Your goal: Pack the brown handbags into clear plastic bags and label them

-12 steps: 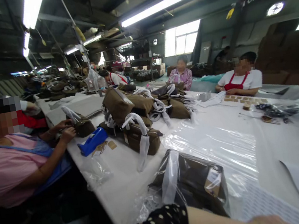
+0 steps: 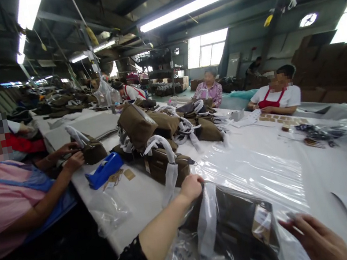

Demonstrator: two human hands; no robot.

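Note:
A dark brown handbag [image 2: 236, 217] lies on the table inside a clear plastic bag [image 2: 178, 254], its handle wrapped in white film [image 2: 206, 222]. A paper hang tag [image 2: 262, 224] shows through the plastic near the handbag's right end. My left hand [image 2: 192, 187] is closed in a pinch at the far left corner of the plastic bag. Beside the right edge, my right hand [image 2: 316, 235] has its thumb and fingers drawn together; a small pale bit shows at the fingertips, too unclear to name.
Brown handbags [image 2: 159, 128] are piled beyond my hands. A blue tape dispenser [image 2: 105, 171] and cardboard tags [image 2: 129, 174] are to the left, near a co-worker in pink [image 2: 10, 194]. Clear plastic sheets [image 2: 255, 174] cover mid-table. Another co-worker [image 2: 277, 96] sits across at the right.
My left arm, earlier stretched across the near side toward the right, now reaches to the plastic bag's far left corner. My right hand has come into view at the right.

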